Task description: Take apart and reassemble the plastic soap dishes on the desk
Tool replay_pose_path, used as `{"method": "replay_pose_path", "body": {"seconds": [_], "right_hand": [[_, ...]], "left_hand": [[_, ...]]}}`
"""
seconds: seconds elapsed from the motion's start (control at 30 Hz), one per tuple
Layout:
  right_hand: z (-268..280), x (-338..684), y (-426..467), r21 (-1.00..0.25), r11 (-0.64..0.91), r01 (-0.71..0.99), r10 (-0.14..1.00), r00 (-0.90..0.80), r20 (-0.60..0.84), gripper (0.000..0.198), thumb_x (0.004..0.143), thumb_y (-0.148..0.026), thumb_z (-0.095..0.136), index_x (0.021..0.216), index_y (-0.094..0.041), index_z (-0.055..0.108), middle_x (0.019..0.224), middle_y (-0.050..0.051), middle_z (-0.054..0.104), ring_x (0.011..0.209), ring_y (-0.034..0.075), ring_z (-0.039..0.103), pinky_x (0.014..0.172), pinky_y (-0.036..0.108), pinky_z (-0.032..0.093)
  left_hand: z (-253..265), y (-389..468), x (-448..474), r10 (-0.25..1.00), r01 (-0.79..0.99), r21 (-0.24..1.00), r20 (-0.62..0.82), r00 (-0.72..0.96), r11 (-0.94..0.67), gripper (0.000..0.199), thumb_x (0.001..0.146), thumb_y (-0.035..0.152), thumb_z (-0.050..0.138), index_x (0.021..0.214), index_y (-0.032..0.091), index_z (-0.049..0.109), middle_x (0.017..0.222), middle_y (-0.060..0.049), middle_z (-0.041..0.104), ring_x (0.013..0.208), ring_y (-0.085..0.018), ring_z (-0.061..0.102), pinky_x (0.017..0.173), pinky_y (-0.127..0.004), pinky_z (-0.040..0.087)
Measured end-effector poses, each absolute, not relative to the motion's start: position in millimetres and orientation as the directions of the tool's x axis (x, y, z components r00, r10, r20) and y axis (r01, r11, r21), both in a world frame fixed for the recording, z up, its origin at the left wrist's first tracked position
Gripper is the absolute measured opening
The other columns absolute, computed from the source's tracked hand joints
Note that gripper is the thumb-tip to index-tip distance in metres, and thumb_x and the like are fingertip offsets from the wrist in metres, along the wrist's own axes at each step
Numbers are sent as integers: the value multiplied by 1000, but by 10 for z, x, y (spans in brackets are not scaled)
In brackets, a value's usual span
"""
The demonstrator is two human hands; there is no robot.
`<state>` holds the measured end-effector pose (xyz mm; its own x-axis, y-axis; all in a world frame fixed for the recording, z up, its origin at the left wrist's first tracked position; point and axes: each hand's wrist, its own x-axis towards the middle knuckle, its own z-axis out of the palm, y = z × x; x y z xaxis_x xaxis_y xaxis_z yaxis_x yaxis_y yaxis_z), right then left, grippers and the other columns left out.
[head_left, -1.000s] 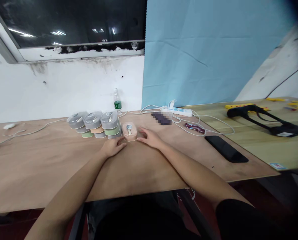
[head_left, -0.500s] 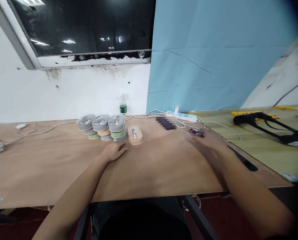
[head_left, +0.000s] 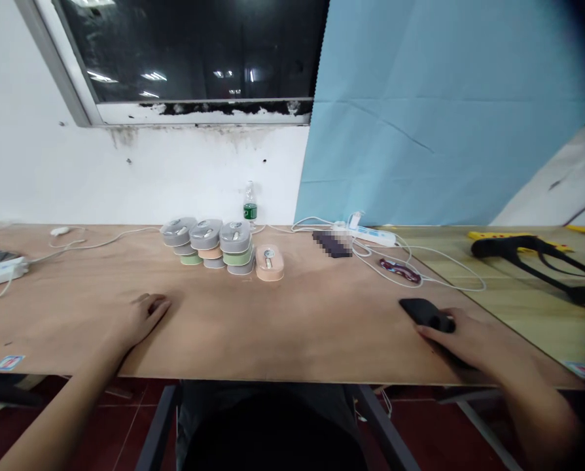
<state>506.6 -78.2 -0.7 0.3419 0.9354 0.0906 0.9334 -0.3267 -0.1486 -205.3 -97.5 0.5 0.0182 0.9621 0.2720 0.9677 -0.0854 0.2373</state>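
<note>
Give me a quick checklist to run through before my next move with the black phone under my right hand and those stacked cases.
1. Right hand on the black phone: ok, fingers lie over its near end; a firm grip cannot be told.
2. Left hand free: ok, flat on the table, holding nothing.
3. Phone fully on the table: ok, it is near the front edge but supported.
4. Peach case within reach: ok, it sits alone beside the stacked cases.
5. Stacks steady: ok, none leaning.
6. White cables away from the phone: ok, they lie behind it.
</note>
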Motion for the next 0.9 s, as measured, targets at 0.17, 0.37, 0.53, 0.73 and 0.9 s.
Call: {"method": "replay_pose_path", "body": {"seconds": [0.17, 0.37, 0.53, 0.73, 0.9], "right_hand": [[116, 3719, -951, -241, 82, 967, 994, -64, 85, 59, 65, -50, 70, 116, -24, 56, 108, 16, 67, 94, 33, 63, 78, 41, 45], [452, 1929, -868, -397, 624, 673, 782, -532, 325, 70, 65, -63, 69, 124, -29, 54, 129, 9, 57, 116, 32, 54, 95, 46, 43], [638, 1756, -703, -388, 707, 591, 702, -524, 482, 59, 78, -55, 63, 130, -30, 50, 136, 7, 51, 128, 26, 43, 106, 47, 34], [547, 2106, -456, -386, 662, 643, 747, -522, 412, 54, 78, -50, 65, 124, -24, 56, 133, 9, 53, 123, 27, 48, 103, 45, 37], [439, 2256, -241, -423, 621, 660, 781, -478, 401, 50, 78, -46, 66, 121, -22, 57, 130, 11, 54, 120, 27, 50, 101, 44, 39]], "left_hand": [[106, -1083, -1769, 904, 948, 256, 422, 67, -190, 49, 89, 53, 38, 113, 16, 59, 95, -9, 64, 87, -22, 63, 79, -33, 50], [278, -1098, -1085, 821, 867, 71, 369, 436, -492, 61, 81, 60, 50, 131, 24, 50, 131, -12, 53, 113, -32, 53, 92, -45, 42], [222, -1031, -1055, 816, 860, 14, 325, 478, -510, 75, 75, 67, 54, 136, 25, 46, 137, -13, 50, 122, -35, 48, 99, -49, 34], [99, -949, -1391, 886, 928, -3, 296, 356, -372, 60, 84, 61, 45, 131, 24, 51, 126, -12, 60, 114, -31, 55, 97, -46, 36], [103, -945, -1605, 925, 967, -10, 289, 248, -256, 69, 81, 63, 46, 135, 20, 46, 128, -13, 59, 116, -32, 54, 100, -47, 32]]}}
